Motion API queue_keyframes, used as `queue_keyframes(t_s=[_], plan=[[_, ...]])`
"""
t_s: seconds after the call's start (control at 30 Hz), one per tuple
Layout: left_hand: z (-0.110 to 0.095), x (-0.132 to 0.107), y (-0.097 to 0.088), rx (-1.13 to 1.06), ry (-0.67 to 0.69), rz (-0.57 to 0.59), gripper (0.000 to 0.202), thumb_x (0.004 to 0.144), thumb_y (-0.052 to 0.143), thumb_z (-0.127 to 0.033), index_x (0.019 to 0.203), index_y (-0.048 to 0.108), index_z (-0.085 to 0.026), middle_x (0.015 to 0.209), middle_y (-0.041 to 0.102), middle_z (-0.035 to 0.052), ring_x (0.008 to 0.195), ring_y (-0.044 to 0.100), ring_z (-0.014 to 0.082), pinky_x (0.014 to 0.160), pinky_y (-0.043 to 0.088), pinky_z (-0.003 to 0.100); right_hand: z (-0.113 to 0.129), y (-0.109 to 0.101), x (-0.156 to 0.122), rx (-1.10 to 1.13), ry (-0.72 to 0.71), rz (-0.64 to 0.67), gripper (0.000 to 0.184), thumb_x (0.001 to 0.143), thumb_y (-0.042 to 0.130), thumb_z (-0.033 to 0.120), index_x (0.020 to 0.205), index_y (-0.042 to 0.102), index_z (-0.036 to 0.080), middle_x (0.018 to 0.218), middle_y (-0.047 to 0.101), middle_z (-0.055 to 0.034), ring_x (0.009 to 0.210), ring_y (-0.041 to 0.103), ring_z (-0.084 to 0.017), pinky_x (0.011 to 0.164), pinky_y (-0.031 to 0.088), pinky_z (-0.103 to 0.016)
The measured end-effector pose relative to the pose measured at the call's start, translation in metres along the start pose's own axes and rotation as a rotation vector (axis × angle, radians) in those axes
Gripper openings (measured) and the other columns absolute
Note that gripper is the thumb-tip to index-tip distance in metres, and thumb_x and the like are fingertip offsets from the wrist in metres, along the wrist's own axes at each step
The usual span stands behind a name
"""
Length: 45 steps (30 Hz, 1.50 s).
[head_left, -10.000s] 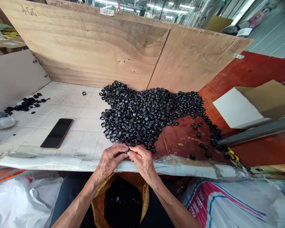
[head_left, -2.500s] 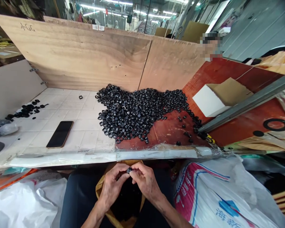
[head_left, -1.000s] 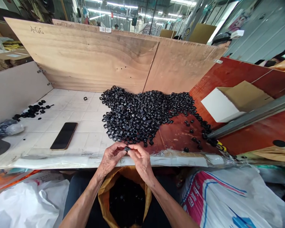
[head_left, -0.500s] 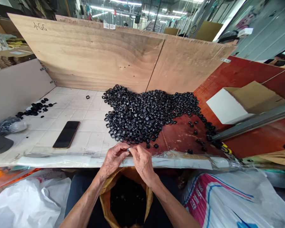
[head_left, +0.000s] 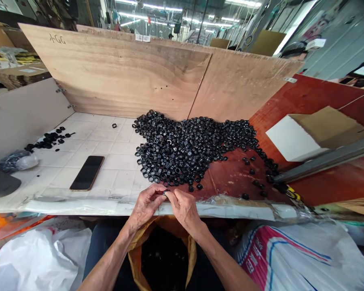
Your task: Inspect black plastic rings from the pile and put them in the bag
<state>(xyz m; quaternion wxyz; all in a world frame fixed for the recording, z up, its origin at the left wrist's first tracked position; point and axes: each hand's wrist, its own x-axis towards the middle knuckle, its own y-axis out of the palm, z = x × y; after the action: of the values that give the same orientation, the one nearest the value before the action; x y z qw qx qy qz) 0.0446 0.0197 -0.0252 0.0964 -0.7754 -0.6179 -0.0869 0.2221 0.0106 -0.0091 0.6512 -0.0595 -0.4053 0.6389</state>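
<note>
Head view: my left hand [head_left: 148, 204] and my right hand [head_left: 184, 207] meet fingertip to fingertip over the front edge of the bench [head_left: 109, 206]. Each grip is closed, thumb against forefinger, on one small black part [head_left: 166, 191] caught between the two, so neither hand is clearly nearer to it. Fingertips cover most of the part, and it shows too small for me to tell which way its axis runs or whether it is one piece or two. Straight beyond the grip, away from me, spreads the heap of black rings and caps [head_left: 182, 151]; its near fringe lies just past my fingertips, apart from them. A pair of loose black pieces [head_left: 199, 186] sits off that fringe, beyond the knuckles of my right hand, which is the nearer one to them. On my side, lower than the bench edge, the yellow-brown sack [head_left: 135, 260] stands with its mouth spread, dark inside, below the part and between my forearms. The black phone [head_left: 87, 173] lies flat, well to the left of my left hand.
</note>
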Motion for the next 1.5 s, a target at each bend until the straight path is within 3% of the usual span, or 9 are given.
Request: queue_keyframes(t_s=[0.2, 0.37, 0.57, 0.73, 0.9, 1.03, 1.13, 1.3, 1.5], plan=[[0.001, 0.0, 0.002, -0.048, -0.007, 0.009, 0.02, 0.095, 0.069, -0.034, 0.109, 0.071, -0.019, 0.112, 0.069, 0.009, 0.104, 0.069, 0.0222, 0.09, 0.06, 0.035, 0.005, 0.004, 0.001, 0.237, 0.208, -0.041, 0.021, 0.096, 0.063, 0.04, 0.095, 0.068, 0.02, 0.074, 0.068, -0.0012, 0.058, 0.06, -0.014, 0.055, 0.05, -0.024], [0.001, -0.001, 0.001, -0.025, -0.005, 0.001, 0.022, 0.095, 0.068, -0.033, 0.112, 0.071, -0.019, 0.114, 0.069, 0.0097, 0.107, 0.068, 0.0232, 0.092, 0.059, 0.036, -0.001, -0.003, -0.004, 0.242, 0.111, 0.035, 0.024, 0.099, 0.059, 0.037, 0.112, 0.071, 0.021, 0.093, 0.073, -0.0067, 0.076, 0.067, -0.019, 0.065, 0.057, -0.028], [0.001, -0.001, 0.001, 0.001, 0.009, 0.008, 0.021, 0.095, 0.068, -0.033, 0.111, 0.072, -0.019, 0.113, 0.069, 0.0096, 0.104, 0.068, 0.0223, 0.092, 0.058, 0.035, -0.001, -0.003, -0.001, 0.046, 0.04, 0.008, 0.042, 0.104, 0.051, 0.037, 0.066, 0.059, 0.021, 0.057, 0.055, 0.0007, 0.053, 0.052, -0.013, 0.057, 0.046, -0.025], [0.001, -0.002, 0.001, -0.053, -0.005, 0.014, 0.021, 0.096, 0.068, -0.033, 0.112, 0.071, -0.02, 0.115, 0.068, 0.0095, 0.103, 0.068, 0.0221, 0.091, 0.058, 0.034, 0.004, -0.003, -0.005, 0.166, 0.039, -0.028, 0.025, 0.1, 0.058, 0.036, 0.116, 0.067, 0.019, 0.089, 0.072, -0.006, 0.076, 0.068, -0.019, 0.071, 0.055, -0.028], [0.002, -0.002, 0.001, -0.025, -0.002, 0.0, 0.02, 0.095, 0.069, -0.031, 0.112, 0.071, -0.02, 0.115, 0.068, 0.0086, 0.103, 0.067, 0.0212, 0.09, 0.057, 0.033, 0.002, -0.005, -0.005, 0.115, 0.014, 0.013, 0.031, 0.104, 0.05, 0.032, 0.082, 0.068, 0.02, 0.07, 0.066, -0.0026, 0.062, 0.061, -0.016, 0.063, 0.049, -0.027], [-0.001, -0.001, 0.001, -0.042, -0.002, 0.006, 0.019, 0.096, 0.068, -0.031, 0.111, 0.072, -0.02, 0.112, 0.068, 0.0082, 0.1, 0.068, 0.0208, 0.088, 0.057, 0.032, 0.007, -0.008, -0.005, 0.153, 0.043, -0.001, 0.023, 0.101, 0.057, 0.036, 0.094, 0.07, 0.018, 0.073, 0.064, -0.0017, 0.062, 0.059, -0.015, 0.06, 0.048, -0.025], [-0.003, -0.001, 0.001, -0.035, -0.009, -0.006, 0.02, 0.095, 0.068, -0.033, 0.11, 0.071, -0.019, 0.112, 0.069, 0.0087, 0.1, 0.068, 0.0214, 0.089, 0.057, 0.033, 0.01, -0.011, -0.006, 0.143, 0.062, -0.007, 0.025, 0.099, 0.059, 0.035, 0.082, 0.068, 0.02, 0.066, 0.059, 0.0004, 0.056, 0.053, -0.014, 0.056, 0.046, -0.025], [-0.003, -0.001, 0.001, -0.055, -0.016, 0.016, 0.021, 0.096, 0.068, -0.032, 0.111, 0.071, -0.019, 0.112, 0.069, 0.0091, 0.103, 0.067, 0.0223, 0.093, 0.055, 0.034, 0.006, -0.01, -0.005, 0.194, 0.013, 0.015, 0.021, 0.1, 0.057, 0.03, 0.114, 0.068, 0.02, 0.095, 0.073, -0.0066, 0.079, 0.067, -0.019, 0.074, 0.054, -0.028], [-0.004, -0.002, 0.001, 0.004, 0.005, 0.039, 0.019, 0.095, 0.069, -0.032, 0.11, 0.072, -0.019, 0.108, 0.069, 0.0074, 0.099, 0.066, 0.0204, 0.09, 0.054, 0.033, 0.008, -0.008, -0.006, 0.116, 0.092, 0.027, 0.033, 0.103, 0.052, 0.034, 0.074, 0.059, 0.02, 0.065, 0.06, 0.001, 0.058, 0.054, -0.013, 0.058, 0.043, -0.024]])
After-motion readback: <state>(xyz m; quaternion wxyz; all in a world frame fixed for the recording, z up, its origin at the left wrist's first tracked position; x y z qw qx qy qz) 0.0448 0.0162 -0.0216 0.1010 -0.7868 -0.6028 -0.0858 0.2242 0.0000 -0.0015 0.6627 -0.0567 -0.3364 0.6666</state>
